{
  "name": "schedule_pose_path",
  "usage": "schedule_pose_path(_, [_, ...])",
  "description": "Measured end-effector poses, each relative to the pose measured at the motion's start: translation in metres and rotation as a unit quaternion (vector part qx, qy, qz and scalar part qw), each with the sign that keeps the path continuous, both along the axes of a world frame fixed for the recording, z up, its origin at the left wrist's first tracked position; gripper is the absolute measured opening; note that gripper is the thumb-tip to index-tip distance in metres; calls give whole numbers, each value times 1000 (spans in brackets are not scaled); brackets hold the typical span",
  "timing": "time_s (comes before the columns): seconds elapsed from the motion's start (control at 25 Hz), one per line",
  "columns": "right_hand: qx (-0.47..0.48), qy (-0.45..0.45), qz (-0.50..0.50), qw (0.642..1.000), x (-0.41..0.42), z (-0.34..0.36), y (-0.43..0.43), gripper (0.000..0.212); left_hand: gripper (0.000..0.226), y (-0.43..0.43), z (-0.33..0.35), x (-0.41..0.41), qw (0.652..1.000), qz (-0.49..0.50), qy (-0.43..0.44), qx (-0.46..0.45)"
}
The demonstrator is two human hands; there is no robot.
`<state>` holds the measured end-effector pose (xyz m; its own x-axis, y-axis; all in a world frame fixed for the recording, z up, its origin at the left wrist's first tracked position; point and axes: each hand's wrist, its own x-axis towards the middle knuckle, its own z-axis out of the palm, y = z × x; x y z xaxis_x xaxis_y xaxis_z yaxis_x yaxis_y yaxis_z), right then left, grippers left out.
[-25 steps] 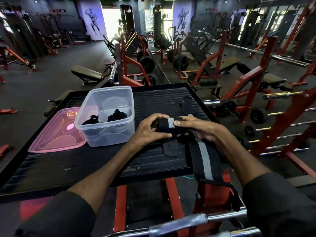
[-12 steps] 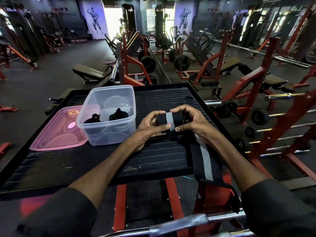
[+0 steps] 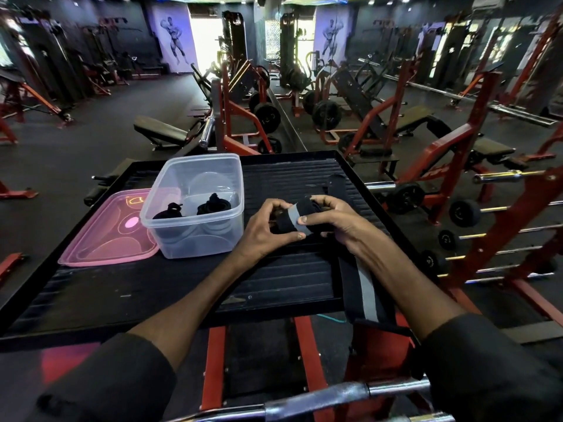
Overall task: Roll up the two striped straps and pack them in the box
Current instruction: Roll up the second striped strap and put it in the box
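A black strap with a grey stripe is partly rolled into a tight roll (image 3: pixel 295 219) held just above the black ridged tray (image 3: pixel 189 287). My left hand (image 3: pixel 268 229) grips the roll's left end and my right hand (image 3: pixel 332 219) grips its right end. The strap's loose tail (image 3: pixel 364 289) runs from the roll under my right wrist and hangs over the tray's near right edge. A second dark strap (image 3: pixel 336 185) lies flat on the tray just beyond my right hand. The clear plastic box (image 3: pixel 198 236) stands left of my hands, with two small black items (image 3: pixel 210 205) inside.
A pink lid (image 3: pixel 100 239) lies flat on the tray left of the box. The tray rests on a red frame (image 3: pixel 213 360) with a steel bar (image 3: pixel 320 397) below. Red racks with dumbbells (image 3: pixel 463 213) stand close on the right; benches and machines fill the gym floor beyond.
The roll has grown thicker as both hands kept turning it. It moved away from me and lifted slightly, and the loose tail has shortened.
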<state>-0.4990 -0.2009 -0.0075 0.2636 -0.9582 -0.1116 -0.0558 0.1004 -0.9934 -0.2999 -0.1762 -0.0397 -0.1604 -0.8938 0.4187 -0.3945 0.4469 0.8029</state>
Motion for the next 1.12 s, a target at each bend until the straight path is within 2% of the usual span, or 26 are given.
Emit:
schedule_pose_path(0.12, [-95,7,-45,994,10,4,-5,63,41,-2,-1,5,994,11,87,68])
schedule_pose_path(0.2, [-137,60,-35,988,17,10,-17,60,31,1,2,6,984,15,149,92])
schedule_pose_path(0.28, [-153,207,28,966,26,16,-28,71,31,5,8,2,976,25,193,95])
schedule_pose_path(0.36, [-139,370,96,914,35,14,-33,97,34,6,9,0,968,39,228,102])
schedule_pose_path(0.4, [-127,399,112,901,37,11,-35,105,32,7,9,0,968,45,225,98])
schedule_pose_path(0.44, [-123,390,120,905,37,11,-35,107,30,8,9,0,972,53,214,84])
schedule_pose_path(0.56, [-143,305,116,934,16,22,-31,94,27,14,10,-5,980,74,184,22])
schedule_pose_path(0.64, [-164,278,106,941,-7,34,-21,71,26,16,12,-14,983,87,152,-51])
schedule_pose_path(0.76, [-184,259,142,938,-42,51,6,35,24,19,15,-38,982,80,89,-146])
schedule_pose_path(0.84, [-190,283,205,917,-61,60,37,31,24,21,18,-53,978,87,44,-186])
schedule_pose_path(0.92, [-224,369,269,861,-68,67,66,44,23,23,18,-62,975,83,27,-203])
schedule_pose_path(0.96, [-238,445,296,811,-65,66,78,53,23,26,17,-64,977,66,33,-201])
schedule_pose_path(1.04, [-228,621,324,676,-50,57,91,65,23,28,13,-61,979,43,42,-193])
schedule_pose_path(1.12, [-214,730,319,565,-36,40,98,61,25,30,10,-55,984,31,59,-166])
